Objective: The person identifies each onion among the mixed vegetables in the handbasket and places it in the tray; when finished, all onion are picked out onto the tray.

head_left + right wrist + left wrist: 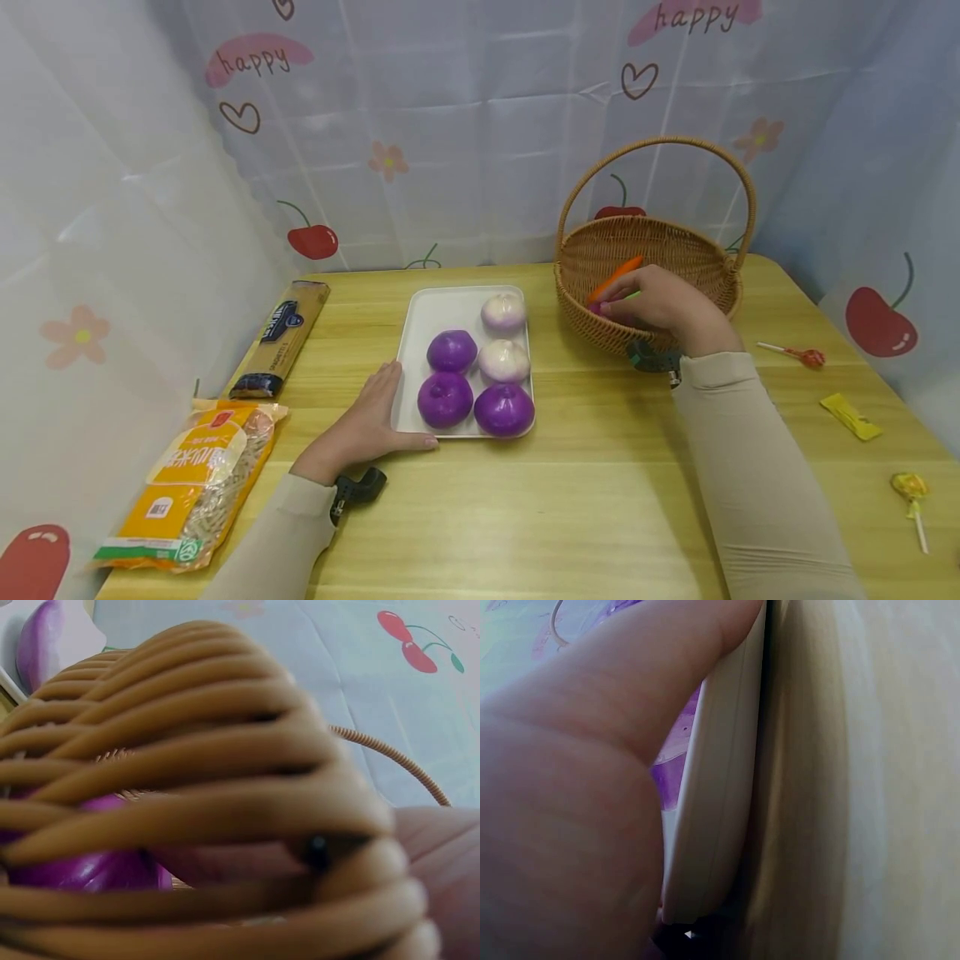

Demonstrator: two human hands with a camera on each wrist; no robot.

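Note:
On a white tray point(467, 293) sit several round vegetables: glossy purple onions point(446, 399) and two whitish ones tinged purple point(504, 361). My left hand point(367, 421) rests at the tray's near left corner, fingers straight along the left side and thumb along the front edge. My right hand point(660, 307) reaches down into a wicker basket point(600, 329), its fingers bent around a purple onion point(97, 862). Much of that onion is hidden by the hand and wicker. An orange carrot point(617, 277) leans in the basket beside the fingers, with a bit of something green near it.
At the left lie a spaghetti pack point(281, 337) and an orange bag of dry food point(195, 483). Along the right are a red lollipop point(810, 357), a yellow wrapped candy point(851, 417) and a yellow lollipop point(910, 485). The basket's tall handle point(667, 140) arches above the right hand.

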